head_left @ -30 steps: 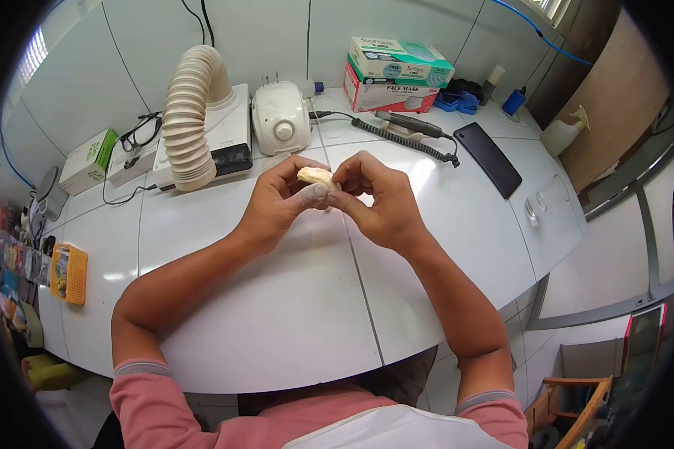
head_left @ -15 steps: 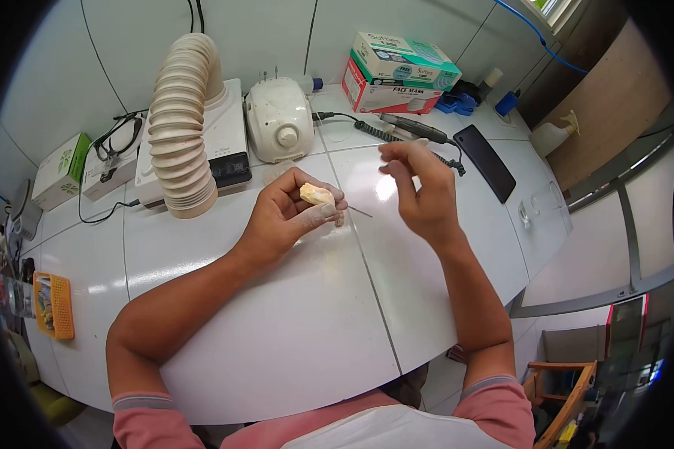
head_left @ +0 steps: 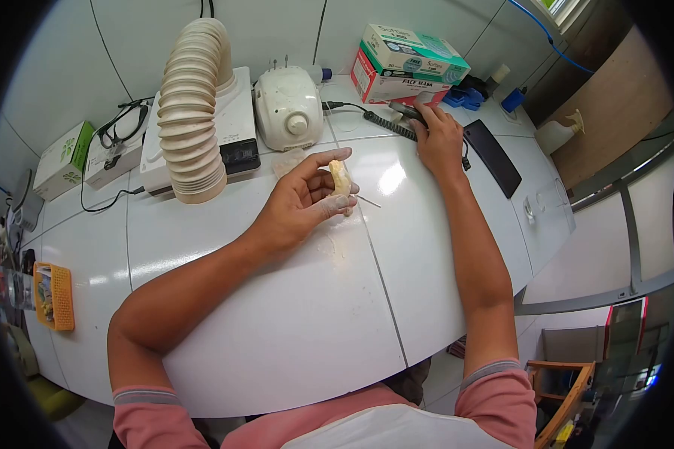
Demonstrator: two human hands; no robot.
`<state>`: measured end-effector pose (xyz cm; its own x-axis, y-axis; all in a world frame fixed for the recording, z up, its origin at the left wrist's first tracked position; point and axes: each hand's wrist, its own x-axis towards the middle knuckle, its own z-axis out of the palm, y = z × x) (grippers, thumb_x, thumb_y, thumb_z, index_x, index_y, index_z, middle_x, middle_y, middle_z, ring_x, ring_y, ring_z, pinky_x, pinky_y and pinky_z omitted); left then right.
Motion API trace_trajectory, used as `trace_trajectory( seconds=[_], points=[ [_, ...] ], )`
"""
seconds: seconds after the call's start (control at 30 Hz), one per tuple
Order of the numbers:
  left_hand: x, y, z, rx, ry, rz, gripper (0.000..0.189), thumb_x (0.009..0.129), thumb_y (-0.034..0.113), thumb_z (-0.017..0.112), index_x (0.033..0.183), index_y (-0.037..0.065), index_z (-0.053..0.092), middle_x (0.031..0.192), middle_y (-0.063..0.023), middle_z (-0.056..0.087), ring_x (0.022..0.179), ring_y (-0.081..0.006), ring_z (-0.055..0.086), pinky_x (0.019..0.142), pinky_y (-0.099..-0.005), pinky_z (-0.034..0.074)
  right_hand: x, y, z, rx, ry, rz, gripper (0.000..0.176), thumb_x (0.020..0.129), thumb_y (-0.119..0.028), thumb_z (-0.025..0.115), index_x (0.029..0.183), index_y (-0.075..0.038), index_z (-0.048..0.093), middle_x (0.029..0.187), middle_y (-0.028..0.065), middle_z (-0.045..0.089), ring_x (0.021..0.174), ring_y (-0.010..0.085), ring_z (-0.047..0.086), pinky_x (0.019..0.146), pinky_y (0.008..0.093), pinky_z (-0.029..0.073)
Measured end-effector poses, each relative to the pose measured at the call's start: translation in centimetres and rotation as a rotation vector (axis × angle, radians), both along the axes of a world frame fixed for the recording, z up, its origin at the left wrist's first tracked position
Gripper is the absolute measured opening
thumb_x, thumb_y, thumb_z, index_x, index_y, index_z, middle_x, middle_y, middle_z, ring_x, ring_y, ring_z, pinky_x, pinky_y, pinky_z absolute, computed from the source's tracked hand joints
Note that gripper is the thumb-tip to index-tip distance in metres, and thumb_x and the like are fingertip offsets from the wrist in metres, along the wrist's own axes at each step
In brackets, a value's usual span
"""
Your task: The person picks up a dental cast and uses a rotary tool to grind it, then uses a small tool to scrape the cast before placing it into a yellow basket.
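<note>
My left hand (head_left: 296,202) holds a small yellowish-white curved piece (head_left: 340,178) between thumb and fingers, above the table. Powder whitens the fingertips. Just right of these fingers, a thin metal pin (head_left: 368,201) lies on the white tiled table (head_left: 292,337). My right hand (head_left: 440,138) is closed round the dark handpiece (head_left: 406,111) near the mask boxes; its fingers partly cover the tool. A coiled black cord (head_left: 389,126) runs from the handpiece side towards the white control unit (head_left: 288,108).
A ribbed hose (head_left: 191,112) arches over a white machine (head_left: 240,105). Mask boxes (head_left: 412,60) stand at the back. A black phone (head_left: 492,159) lies right of my right hand, near a spray bottle (head_left: 558,135). An orange basket (head_left: 64,299) sits at the left.
My right hand has moved up to the handpiece and taken hold of it. My left hand has turned the yellowish piece more upright. The view has shifted slightly.
</note>
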<state>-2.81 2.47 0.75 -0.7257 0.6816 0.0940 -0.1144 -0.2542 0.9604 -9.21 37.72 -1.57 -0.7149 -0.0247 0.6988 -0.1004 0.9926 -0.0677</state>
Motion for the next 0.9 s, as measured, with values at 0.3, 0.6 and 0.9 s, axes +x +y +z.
trace_trajectory(
  seconds=[0.3, 0.6, 0.9],
  points=[
    [0.0, -0.2, 0.3, -0.032, 0.036, -0.035, 0.068, 0.108, 0.010, 0.067, 0.167, 0.010, 0.035, 0.131, -0.0140, 0.069, 0.117, -0.0205, 0.071, 0.106, -0.0357, 0.056, 0.8, -0.3, 0.9, -0.146, 0.029, 0.010, 0.034, 0.097, -0.012, 0.074, 0.132, -0.014, 0.073, 0.120, 0.0075, 0.072, 0.112, 0.0325, 0.066, 0.100, 0.0499, 0.045],
    [0.2, 0.0, 0.1, 0.034, -0.010, -0.034, 0.067, 0.111, 0.011, 0.060, 0.170, 0.010, 0.030, 0.132, -0.0171, 0.069, 0.118, -0.0208, 0.069, 0.105, -0.0341, 0.054, 8.0, -6.7, 5.9, -0.278, 0.043, 0.095, 0.026, 0.103, -0.011, 0.067, 0.128, -0.008, 0.072, 0.109, 0.0156, 0.072, 0.088, 0.0306, 0.072, 0.080, 0.0413, 0.053],
    [0.3, 0.1, -0.4, 0.008, 0.023, -0.019, 0.071, 0.107, 0.007, 0.065, 0.168, 0.009, 0.029, 0.134, -0.0170, 0.067, 0.121, -0.0215, 0.068, 0.107, -0.0360, 0.054, 13.8, -8.5, 6.2, -0.222, -0.487, 0.261, 0.026, 0.101, -0.028, 0.078, 0.110, -0.006, 0.068, 0.081, 0.0139, 0.070, 0.064, 0.0321, 0.067, 0.060, 0.0416, 0.051]
  ],
)
